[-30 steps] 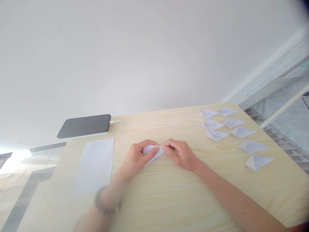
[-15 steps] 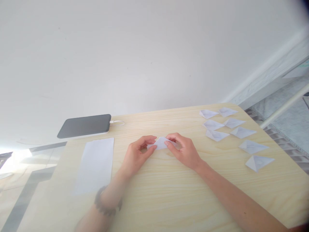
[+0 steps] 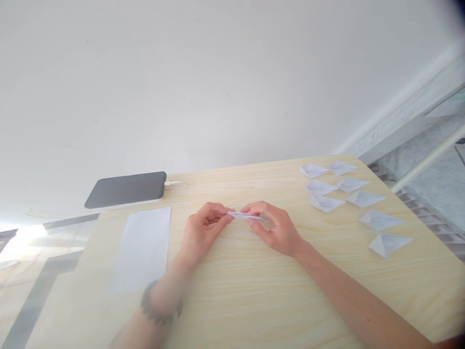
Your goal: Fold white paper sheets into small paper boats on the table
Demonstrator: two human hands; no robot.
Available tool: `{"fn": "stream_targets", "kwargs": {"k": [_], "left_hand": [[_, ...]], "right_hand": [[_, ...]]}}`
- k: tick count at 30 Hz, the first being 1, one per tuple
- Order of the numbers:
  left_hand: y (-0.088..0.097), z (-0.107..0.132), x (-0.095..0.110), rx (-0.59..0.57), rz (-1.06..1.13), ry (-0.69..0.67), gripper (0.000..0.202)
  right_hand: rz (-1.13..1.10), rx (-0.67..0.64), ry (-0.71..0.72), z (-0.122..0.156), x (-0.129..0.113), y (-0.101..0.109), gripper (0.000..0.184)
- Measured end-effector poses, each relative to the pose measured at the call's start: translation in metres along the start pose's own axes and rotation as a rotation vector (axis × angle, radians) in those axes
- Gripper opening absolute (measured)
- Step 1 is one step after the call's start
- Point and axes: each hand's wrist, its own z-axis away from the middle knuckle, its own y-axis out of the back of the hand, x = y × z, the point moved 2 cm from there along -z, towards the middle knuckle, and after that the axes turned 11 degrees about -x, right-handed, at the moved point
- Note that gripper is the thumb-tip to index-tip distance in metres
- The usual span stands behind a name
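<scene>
A small piece of folded white paper (image 3: 244, 215) is stretched between my two hands above the middle of the table, seen almost edge-on as a thin strip. My left hand (image 3: 203, 230) pinches its left end between thumb and fingers. At the right end, my right hand (image 3: 274, 228) grips it with the thumb on the near side and the fingers behind. The fingers partly hide both ends of the paper. A dark beaded bracelet (image 3: 156, 303) circles my left wrist.
Several folded white paper pieces (image 3: 390, 245) lie in two rough columns on the right of the wooden table (image 3: 254, 300). White paper sheets (image 3: 145, 247) lie at left. Behind them rests a dark-screened phone (image 3: 127, 190) with a white cable (image 3: 178, 184). A white wall (image 3: 225, 87) borders the back.
The folded paper has turned from showing a broad triangular face to nearly edge-on. My fingers have shifted slightly along it, the left ones now at its tip. The other things stay put.
</scene>
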Motion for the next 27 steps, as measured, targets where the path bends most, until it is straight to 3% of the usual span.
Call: {"fn": "stream_targets", "kwargs": {"k": [7, 14, 18, 27], "left_hand": [[0.0003, 0.0012, 0.0044, -0.019, -0.136, 0.007, 0.014], [0.0007, 0.0019, 0.005, 0.016, -0.151, -0.062, 0.014], [0.0023, 0.0014, 0.0063, -0.004, -0.287, -0.075, 0.018], [0.002, 0.0022, 0.0099, -0.043, -0.647, -0.314, 0.018]], "right_hand": [[0.055, -0.013, -0.032, -0.0002, 0.0014, -0.0004, 0.013], [0.088, 0.005, 0.012, -0.0008, 0.0025, -0.0024, 0.018], [0.107, 0.029, 0.053, -0.0014, 0.0013, -0.0027, 0.019], [0.169, 0.058, 0.102, -0.0014, -0.0002, -0.0023, 0.02]]}}
